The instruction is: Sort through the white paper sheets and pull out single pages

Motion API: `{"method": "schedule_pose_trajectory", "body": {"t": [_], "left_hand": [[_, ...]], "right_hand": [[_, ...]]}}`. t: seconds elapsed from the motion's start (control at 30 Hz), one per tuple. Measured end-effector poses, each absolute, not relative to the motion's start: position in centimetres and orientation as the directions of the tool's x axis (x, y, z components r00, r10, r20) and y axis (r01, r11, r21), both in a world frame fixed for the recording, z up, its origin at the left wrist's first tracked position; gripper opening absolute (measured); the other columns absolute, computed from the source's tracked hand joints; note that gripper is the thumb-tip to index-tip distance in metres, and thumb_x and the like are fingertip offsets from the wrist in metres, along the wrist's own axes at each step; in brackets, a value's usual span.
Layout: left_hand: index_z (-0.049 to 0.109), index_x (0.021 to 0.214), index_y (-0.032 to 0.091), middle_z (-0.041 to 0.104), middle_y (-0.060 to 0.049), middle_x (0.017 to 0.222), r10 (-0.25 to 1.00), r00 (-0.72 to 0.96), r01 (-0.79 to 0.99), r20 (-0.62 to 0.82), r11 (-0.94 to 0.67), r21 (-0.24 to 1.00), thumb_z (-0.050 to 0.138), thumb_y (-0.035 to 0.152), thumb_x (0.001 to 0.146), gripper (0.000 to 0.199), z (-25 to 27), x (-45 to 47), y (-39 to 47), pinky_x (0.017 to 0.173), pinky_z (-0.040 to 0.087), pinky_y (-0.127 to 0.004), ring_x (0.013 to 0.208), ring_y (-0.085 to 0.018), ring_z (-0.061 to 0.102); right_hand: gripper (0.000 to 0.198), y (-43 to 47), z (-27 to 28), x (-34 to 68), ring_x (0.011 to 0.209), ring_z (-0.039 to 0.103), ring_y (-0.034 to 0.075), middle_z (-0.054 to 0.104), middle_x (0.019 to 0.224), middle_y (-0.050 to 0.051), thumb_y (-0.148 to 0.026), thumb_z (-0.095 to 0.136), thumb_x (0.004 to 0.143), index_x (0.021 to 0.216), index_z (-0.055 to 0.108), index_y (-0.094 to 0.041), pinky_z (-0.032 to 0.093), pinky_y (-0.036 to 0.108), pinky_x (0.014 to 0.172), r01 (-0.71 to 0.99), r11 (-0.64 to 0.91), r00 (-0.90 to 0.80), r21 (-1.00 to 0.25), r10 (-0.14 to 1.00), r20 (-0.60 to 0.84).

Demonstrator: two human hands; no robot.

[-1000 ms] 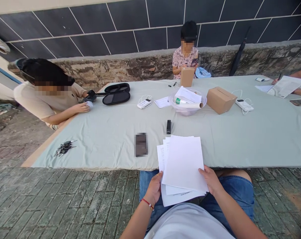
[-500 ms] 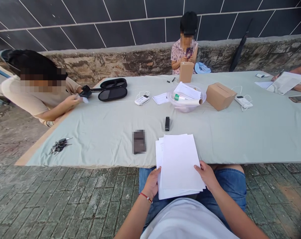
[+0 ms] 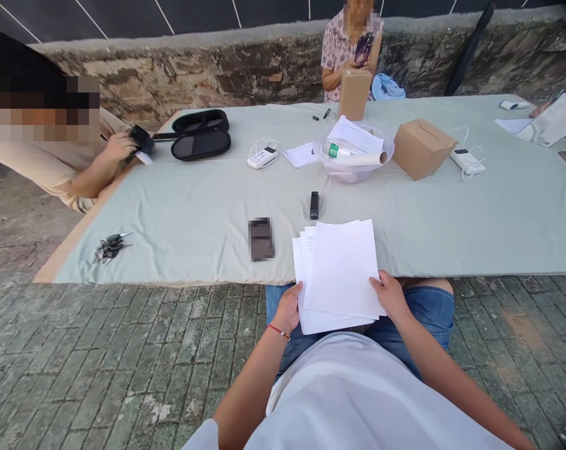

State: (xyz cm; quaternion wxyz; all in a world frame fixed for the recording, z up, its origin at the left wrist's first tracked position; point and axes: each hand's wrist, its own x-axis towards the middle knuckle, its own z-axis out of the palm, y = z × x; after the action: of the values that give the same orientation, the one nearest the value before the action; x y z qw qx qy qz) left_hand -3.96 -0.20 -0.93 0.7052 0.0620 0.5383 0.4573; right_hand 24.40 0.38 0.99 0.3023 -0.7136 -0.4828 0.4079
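Note:
A loose stack of white paper sheets (image 3: 342,269) spans the table's front edge and my lap, its layers fanned a little to the left. My left hand (image 3: 290,307) grips the stack's left edge, thumb on top. On the opposite side my right hand (image 3: 390,295) pinches the right edge, its thumb over the top sheet. Fingers beneath the paper are hidden. Just beyond the stack lies a small black device (image 3: 314,205). To its left is a dark, blurred-out flat object (image 3: 261,239).
A cloth-covered table (image 3: 208,212) carries keys (image 3: 110,247), a black case (image 3: 201,136), a white device with cable (image 3: 263,157), a plastic basin (image 3: 353,172) of papers and a cardboard box (image 3: 423,149). People sit at the left, far side and right.
My view has tilted down, so the table and papers appear higher. Both hands keep hold of the stack. The person at left has shifted the black device in their hands.

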Motion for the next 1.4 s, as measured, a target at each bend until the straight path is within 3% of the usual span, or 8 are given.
{"method": "schedule_pose_trajectory", "body": {"t": [0.43,0.63,0.8,1.0,1.1,1.17,1.3,1.4], "left_hand": [[0.068,0.096,0.012,0.075,-0.010,0.095,0.688,-0.060,-0.604,-0.723,0.552,0.575,0.062,0.030,0.084,0.022,-0.9,-3.8,0.0,0.088,0.056,-0.036,0.090,-0.023,0.071],[0.068,0.102,0.013,0.074,-0.013,0.104,0.692,-0.006,-0.606,-0.722,0.572,0.553,0.063,0.037,0.086,0.030,-0.5,-3.9,0.2,0.092,0.054,-0.040,0.097,-0.025,0.070],[0.067,0.110,0.012,0.071,-0.015,0.113,0.741,0.028,-0.543,-0.671,0.575,0.612,0.073,0.039,0.079,0.042,0.6,-3.9,0.1,0.102,0.049,-0.044,0.108,-0.028,0.067],[0.064,0.124,0.017,0.068,-0.012,0.122,0.899,0.078,-0.391,-0.431,0.425,0.816,0.077,0.039,0.074,0.055,2.7,-3.3,0.7,0.107,0.044,-0.048,0.114,-0.029,0.063],[0.066,0.121,0.018,0.069,-0.010,0.121,0.951,0.122,-0.300,-0.283,0.307,0.903,0.073,0.040,0.079,0.048,4.5,-3.8,2.5,0.107,0.043,-0.046,0.116,-0.028,0.062],[0.071,0.114,0.017,0.070,-0.010,0.118,0.974,0.123,-0.265,-0.189,0.216,0.940,0.074,0.040,0.078,0.042,6.2,-4.5,4.6,0.105,0.045,-0.046,0.114,-0.028,0.063],[0.074,0.101,0.017,0.072,-0.010,0.113,0.992,0.128,-0.271,-0.005,0.040,0.962,0.081,0.035,0.071,0.036,10.3,-5.7,9.5,0.105,0.045,-0.044,0.114,-0.027,0.063],[0.072,0.105,0.018,0.072,-0.009,0.113,0.987,0.127,-0.288,0.098,-0.058,0.956,0.086,0.031,0.062,0.046,12.2,-5.7,12.6,0.106,0.044,-0.044,0.118,-0.027,0.060]], "right_hand": [[0.026,-0.6,0.5,23.3,0.077,0.061,0.023,0.070,0.078,0.004,-0.042,0.057,0.081,0.090,0.066,-0.020,0.047,0.031,0.069,0.340,-0.358,0.126,-0.870,0.934,-0.335],[0.027,-0.9,0.4,23.3,0.084,0.064,0.024,0.073,0.087,0.004,-0.040,0.060,0.080,0.095,0.069,-0.020,0.050,0.032,0.075,0.278,-0.366,0.083,-0.888,0.930,-0.357],[0.029,-0.7,0.6,23.7,0.090,0.066,0.026,0.073,0.096,0.005,-0.041,0.064,0.079,0.098,0.068,-0.020,0.052,0.036,0.081,0.187,-0.396,0.010,-0.899,0.916,-0.401],[0.050,0.6,1.4,22.6,0.101,0.067,0.027,0.071,0.112,0.007,-0.038,0.078,0.070,0.113,0.060,-0.022,0.053,0.042,0.089,-0.045,-0.503,-0.018,-0.863,0.864,-0.503],[0.061,2.3,3.1,22.5,0.105,0.066,0.027,0.070,0.117,0.006,-0.035,0.083,0.066,0.121,0.059,-0.023,0.052,0.045,0.093,-0.185,-0.429,-0.066,-0.884,0.903,-0.424],[0.058,4.0,4.9,23.1,0.105,0.066,0.027,0.071,0.117,0.006,-0.034,0.085,0.064,0.117,0.064,-0.023,0.052,0.046,0.095,-0.246,-0.368,-0.138,-0.897,0.929,-0.344],[0.046,8.4,8.7,25.0,0.102,0.067,0.028,0.074,0.107,0.006,-0.035,0.088,0.059,0.101,0.073,-0.020,0.051,0.047,0.095,-0.154,-0.231,-0.190,-0.961,0.961,-0.200],[0.048,11.3,10.3,26.1,0.103,0.067,0.028,0.074,0.107,0.005,-0.037,0.087,0.060,0.103,0.074,-0.021,0.051,0.048,0.096,-0.030,-0.134,-0.276,-0.991,0.954,-0.120]]}}
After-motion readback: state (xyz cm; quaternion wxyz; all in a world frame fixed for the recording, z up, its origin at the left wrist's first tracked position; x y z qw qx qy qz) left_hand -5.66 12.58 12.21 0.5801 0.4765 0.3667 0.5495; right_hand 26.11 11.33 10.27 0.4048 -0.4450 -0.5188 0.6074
